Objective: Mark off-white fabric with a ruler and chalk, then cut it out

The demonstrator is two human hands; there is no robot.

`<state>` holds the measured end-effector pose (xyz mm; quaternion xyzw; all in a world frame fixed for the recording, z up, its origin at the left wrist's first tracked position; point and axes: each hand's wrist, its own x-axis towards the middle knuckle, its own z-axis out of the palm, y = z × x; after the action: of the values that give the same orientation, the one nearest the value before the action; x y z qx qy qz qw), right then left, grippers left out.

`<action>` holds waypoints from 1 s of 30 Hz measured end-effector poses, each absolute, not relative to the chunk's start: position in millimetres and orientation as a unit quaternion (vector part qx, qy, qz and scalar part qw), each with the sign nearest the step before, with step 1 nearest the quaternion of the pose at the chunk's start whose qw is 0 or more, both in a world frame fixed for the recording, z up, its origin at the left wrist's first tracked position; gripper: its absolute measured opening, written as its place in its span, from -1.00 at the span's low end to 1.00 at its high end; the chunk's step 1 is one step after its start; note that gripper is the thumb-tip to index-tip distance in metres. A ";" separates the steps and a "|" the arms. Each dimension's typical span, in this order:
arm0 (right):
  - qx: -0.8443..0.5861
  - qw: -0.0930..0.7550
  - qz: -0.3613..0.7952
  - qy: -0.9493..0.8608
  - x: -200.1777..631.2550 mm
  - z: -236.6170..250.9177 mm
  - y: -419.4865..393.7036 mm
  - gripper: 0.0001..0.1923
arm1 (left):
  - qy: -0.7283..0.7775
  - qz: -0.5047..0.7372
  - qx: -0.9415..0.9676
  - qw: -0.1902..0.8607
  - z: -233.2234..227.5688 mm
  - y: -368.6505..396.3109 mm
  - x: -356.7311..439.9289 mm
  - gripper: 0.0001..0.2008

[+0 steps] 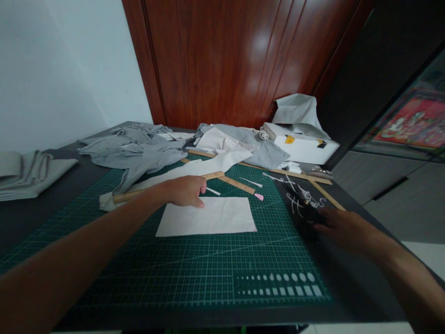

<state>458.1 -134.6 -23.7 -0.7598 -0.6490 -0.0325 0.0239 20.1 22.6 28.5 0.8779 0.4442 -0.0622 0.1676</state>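
Observation:
My left hand [186,191] lies at the top left corner of a white rectangular fabric piece [208,217] on the green cutting mat [194,264]. Its fingers are curled and the thumb touches the fabric. The hand covers part of a wooden ruler [213,175]. A thin white sliver [212,190] lies just beyond the fingertips. My right hand [339,222] rests on the dark table right of the mat. Its fingers are at a dark object [308,218] that I cannot make out. White thread scraps [308,198] lie just beyond it.
Grey and cream cloth [139,148] is heaped at the back of the table, with a white box [301,144] at the back right. A second wooden ruler [239,184], a pink chalk piece [259,196] and folded grey cloth [24,171] also lie here. A red-brown door stands behind.

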 end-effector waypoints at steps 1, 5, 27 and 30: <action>-0.762 0.008 -0.027 -0.647 458.5 -24.4 -134.8 -0.93 | 0.441 -0.072 0.878 0.171 27.0 23.6 20.1 -0.64; -0.775 -0.029 -0.026 -0.630 458.8 -25.3 -133.9 -0.79 | 0.433 -0.100 0.877 0.184 19.4 28.1 19.4 -0.61; -0.760 0.064 0.057 -0.644 438.1 -3.7 -147.3 -0.79 | 0.414 0.048 0.876 0.244 16.6 26.2 11.5 -0.70; -0.757 0.121 0.104 -0.634 442.2 2.9 -150.3 -0.71 | 0.412 0.058 0.877 0.241 20.1 24.9 12.9 -0.66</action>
<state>442.2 -150.3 2.9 -0.7571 -0.6335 0.1043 0.1208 12.9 24.9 20.1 0.8768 0.4122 0.0583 0.2405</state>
